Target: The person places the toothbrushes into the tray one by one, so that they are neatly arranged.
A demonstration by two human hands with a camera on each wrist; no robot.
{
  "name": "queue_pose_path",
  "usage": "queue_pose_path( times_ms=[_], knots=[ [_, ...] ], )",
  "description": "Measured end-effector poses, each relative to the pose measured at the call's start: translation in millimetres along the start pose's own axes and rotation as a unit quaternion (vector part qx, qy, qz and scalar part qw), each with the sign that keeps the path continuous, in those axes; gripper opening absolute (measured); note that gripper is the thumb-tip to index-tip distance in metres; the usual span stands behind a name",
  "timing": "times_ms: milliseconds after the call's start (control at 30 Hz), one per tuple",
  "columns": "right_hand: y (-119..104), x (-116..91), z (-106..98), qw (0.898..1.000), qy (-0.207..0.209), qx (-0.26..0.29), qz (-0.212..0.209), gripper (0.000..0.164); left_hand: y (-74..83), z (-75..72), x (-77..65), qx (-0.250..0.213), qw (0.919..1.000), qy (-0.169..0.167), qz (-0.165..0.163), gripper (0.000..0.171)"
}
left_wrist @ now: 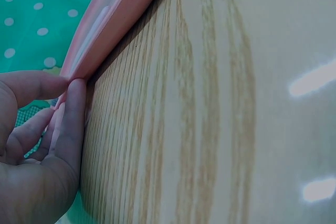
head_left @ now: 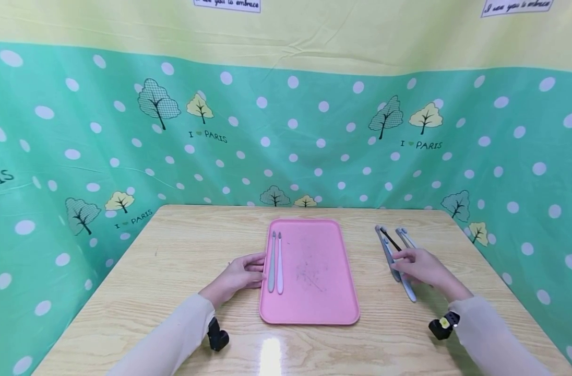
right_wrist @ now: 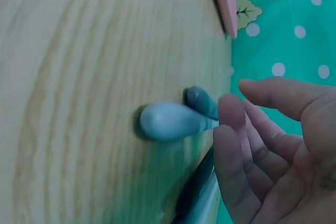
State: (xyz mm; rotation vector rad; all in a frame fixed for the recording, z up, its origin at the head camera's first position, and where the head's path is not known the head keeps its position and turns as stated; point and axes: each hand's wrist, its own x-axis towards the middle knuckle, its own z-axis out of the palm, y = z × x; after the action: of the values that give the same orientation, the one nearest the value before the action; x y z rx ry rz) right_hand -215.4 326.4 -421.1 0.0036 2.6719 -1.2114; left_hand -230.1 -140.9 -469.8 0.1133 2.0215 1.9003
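My left hand (head_left: 239, 274) is at the left edge of a pink tray (head_left: 309, 308); in the left wrist view its thumb and fingers pinch the tray's rim (left_wrist: 113, 30). Side by side inside that edge lie a grey-green toothbrush (head_left: 271, 266) and a pale pink toothbrush (head_left: 279, 266). My right hand (head_left: 422, 269) hovers over a loose group of toothbrushes, thumb and fingertips apart. Under it are a light blue toothbrush (head_left: 409, 291), a grey one (head_left: 389, 261) and a black one (head_left: 390, 239). The light blue handle (right_wrist: 168, 121) passes behind the fingertips in the right wrist view.
More toothbrushes (head_left: 406, 236) lie just beyond the right hand, partly covered by it. Everything stands on a light wooden table (head_left: 192, 235). A green and yellow dotted curtain (head_left: 248, 120) hangs behind it and along both sides.
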Motion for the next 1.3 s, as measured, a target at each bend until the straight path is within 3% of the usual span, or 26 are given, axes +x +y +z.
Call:
queue_pose_path(
  times_ms=[500,967,1300],
  knots=[
    [11.1,4.9,6.0,0.998,0.039,-0.057,-0.010,0.038,2.0,2.1,-0.6,0.001,1.0000,0.005,-0.003,0.066],
    [4.2,8.4,12.7,0.996,0.044,-0.076,0.003,0.034,1.7,1.8,0.0,0.000,1.0000,0.008,-0.002,0.065],
    [-3.2,10.7,16.0,0.998,0.015,-0.056,0.015,0.038,1.8,0.5,-1.0,0.002,0.9999,0.010,-0.007,0.065]
  ],
)
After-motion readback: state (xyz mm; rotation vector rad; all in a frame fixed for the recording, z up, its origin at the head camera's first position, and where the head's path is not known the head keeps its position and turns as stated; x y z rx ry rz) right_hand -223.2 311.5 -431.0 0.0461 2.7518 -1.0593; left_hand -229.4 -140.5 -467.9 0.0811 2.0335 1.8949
